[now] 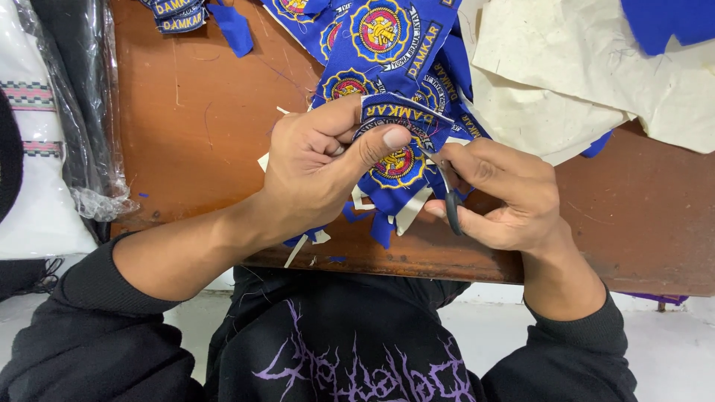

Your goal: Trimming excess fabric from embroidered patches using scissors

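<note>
- Our left hand (313,167) has a closed grip on a blue embroidered patch (398,160), thumb pressed flat on the top edge. We reckon that's to keep the cloth taut and steady right where the blades meet it.
- Our right hand (506,197) is closed round the black handles of a small pair of scissors (449,195), fingers through the loop. The blades point up into the patch edge; we can't tell how far apart they stand, since the fingers hide most of them.
- The patch sits up off the brown wooden table (194,126), held between both hands just over its near edge, probably so the offcuts drop clear.
- White backing strips (412,210) hang from under the patch, and a few trimmings (298,249) lie at the table edge.
- More blue patches (380,45) are heaped just behind the hands, touching the one in hand.
- Cream backing cloth (566,67) is piled at the far right, and a plastic-wrapped bundle (82,112) sits off to the left.
</note>
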